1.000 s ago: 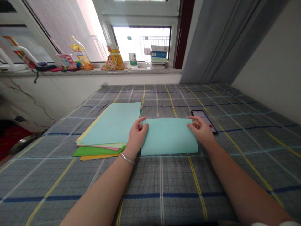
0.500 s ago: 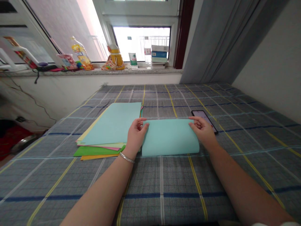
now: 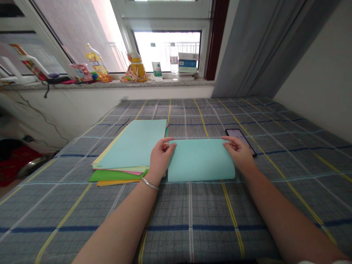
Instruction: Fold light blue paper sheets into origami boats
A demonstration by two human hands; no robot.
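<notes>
A pale teal paper sheet (image 3: 200, 160) lies bent or folded on the plaid bed cover (image 3: 209, 216), its far edge held between my hands. My left hand (image 3: 162, 157) grips its upper left corner and wears a silver bangle (image 3: 150, 184). My right hand (image 3: 238, 153) pinches the upper right corner. Just left of my left hand is a stack of coloured paper (image 3: 128, 152), with a matching teal sheet on top and yellow, pink, green and orange edges showing. A black smartphone (image 3: 240, 137) lies partly hidden behind my right hand.
A window sill (image 3: 110, 84) runs along the far side of the bed, holding a water bottle (image 3: 156, 66), a boxes-and-books pile (image 3: 187, 66) and other bottles and packets. A grey curtain (image 3: 261, 47) and a white wall (image 3: 313, 66) stand to the right.
The whole view has drifted slightly, so the paper and hands sit a little further right. My hands keep the same hold on the teal sheet.
</notes>
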